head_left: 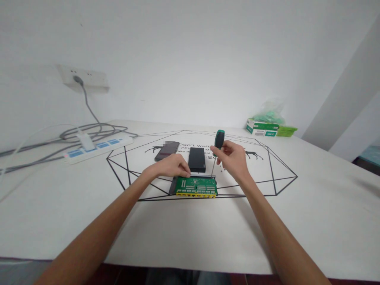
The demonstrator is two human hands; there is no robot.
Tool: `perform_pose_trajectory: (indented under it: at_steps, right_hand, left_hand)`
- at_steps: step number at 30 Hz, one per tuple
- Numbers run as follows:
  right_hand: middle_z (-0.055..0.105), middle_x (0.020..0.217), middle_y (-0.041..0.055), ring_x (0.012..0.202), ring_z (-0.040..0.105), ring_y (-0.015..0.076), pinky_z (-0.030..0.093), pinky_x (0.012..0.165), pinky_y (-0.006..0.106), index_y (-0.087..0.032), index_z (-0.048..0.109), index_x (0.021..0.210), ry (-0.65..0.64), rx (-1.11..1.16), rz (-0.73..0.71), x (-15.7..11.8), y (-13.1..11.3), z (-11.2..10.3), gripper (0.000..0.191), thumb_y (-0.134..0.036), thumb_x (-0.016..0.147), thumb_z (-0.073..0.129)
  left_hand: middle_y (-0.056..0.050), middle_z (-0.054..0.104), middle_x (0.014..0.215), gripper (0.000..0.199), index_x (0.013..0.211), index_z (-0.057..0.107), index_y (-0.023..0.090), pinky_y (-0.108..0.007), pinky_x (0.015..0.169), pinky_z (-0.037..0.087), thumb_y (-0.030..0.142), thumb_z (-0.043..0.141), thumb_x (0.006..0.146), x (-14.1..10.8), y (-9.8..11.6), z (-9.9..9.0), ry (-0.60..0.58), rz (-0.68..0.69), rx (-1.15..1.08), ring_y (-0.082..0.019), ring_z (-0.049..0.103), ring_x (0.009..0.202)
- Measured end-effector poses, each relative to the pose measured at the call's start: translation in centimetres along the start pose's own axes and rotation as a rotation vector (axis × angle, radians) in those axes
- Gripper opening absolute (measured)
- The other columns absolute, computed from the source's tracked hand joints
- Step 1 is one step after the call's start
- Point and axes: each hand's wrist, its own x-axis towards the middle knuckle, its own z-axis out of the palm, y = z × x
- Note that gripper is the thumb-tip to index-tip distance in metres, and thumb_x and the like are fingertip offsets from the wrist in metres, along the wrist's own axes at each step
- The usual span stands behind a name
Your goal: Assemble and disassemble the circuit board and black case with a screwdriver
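A green circuit board (196, 185) with a row of yellow connectors along its near edge lies on the table in a dark casing. My right hand (233, 156) grips a screwdriver (219, 139) with a black and green handle; it stands nearly upright, its tip down at the board's far right corner. At the board's far left edge rests my left hand (175, 165), fingers bent and pressed together. Whatever those fingertips may hold is hidden. Just behind the board is a black rectangular box (197, 159).
A smartphone (167, 151) lies behind my left hand. Several tiny dark bits (221, 169) sit near my right hand. To the left are a power strip (99, 149) and looped grey cables (89, 128). Green and white boxes (262, 127) stand at the back right.
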Motion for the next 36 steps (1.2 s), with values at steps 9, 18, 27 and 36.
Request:
perform_pose_trajectory:
  at_steps: [9, 18, 27, 36]
  right_hand:
    - [0.058, 0.05, -0.0013, 0.035, 0.049, 0.0095, 0.038, 0.036, 0.023, -0.019, 0.051, 0.068, -0.207, 0.199, 0.019, -1.3, -1.6, 1.0, 0.033, -0.047, 0.074, 0.067]
    - [0.058, 0.048, -0.0028, 0.035, 0.052, 0.0102, 0.04, 0.036, 0.023, -0.021, 0.044, 0.065, -0.309, 0.16, 0.026, -2.2, -2.0, 2.2, 0.034, -0.045, 0.076, 0.066]
    - [0.06, 0.049, -0.002, 0.041, 0.059, 0.013, 0.047, 0.043, 0.026, -0.018, 0.052, 0.07, -0.421, 0.174, 0.009, -1.8, -2.5, 1.1, 0.016, -0.027, 0.074, 0.065]
    - [0.064, 0.055, 0.0003, 0.046, 0.059, 0.0124, 0.049, 0.045, 0.026, -0.016, 0.057, 0.067, -0.641, 0.375, 0.096, -1.4, -2.7, 0.2, 0.026, -0.035, 0.068, 0.075]
  left_hand:
    - [-0.006, 0.074, 0.077, 0.025, 0.081, 0.078, 0.014, -0.021, 0.06, 0.04, 0.035, 0.068, 0.074, 0.3, -1.3, 0.6, 0.008, 0.079, -0.063, -0.015, 0.062, 0.068]
    - [-0.007, 0.075, 0.079, 0.027, 0.086, 0.078, 0.013, -0.022, 0.06, 0.04, 0.034, 0.066, 0.075, 0.8, -1.3, 1.7, 0.029, 0.11, -0.104, -0.015, 0.061, 0.067]
    - [-0.005, 0.074, 0.077, 0.022, 0.083, 0.077, 0.015, -0.023, 0.063, 0.04, 0.033, 0.067, 0.075, 0.3, -0.1, 1.0, 0.086, 0.118, -0.045, -0.015, 0.061, 0.069]
    - [-0.006, 0.073, 0.085, 0.016, 0.085, 0.076, 0.016, -0.027, 0.072, 0.048, 0.028, 0.07, 0.076, -0.6, 2.0, 0.9, -0.067, 0.261, -0.439, -0.016, 0.064, 0.079]
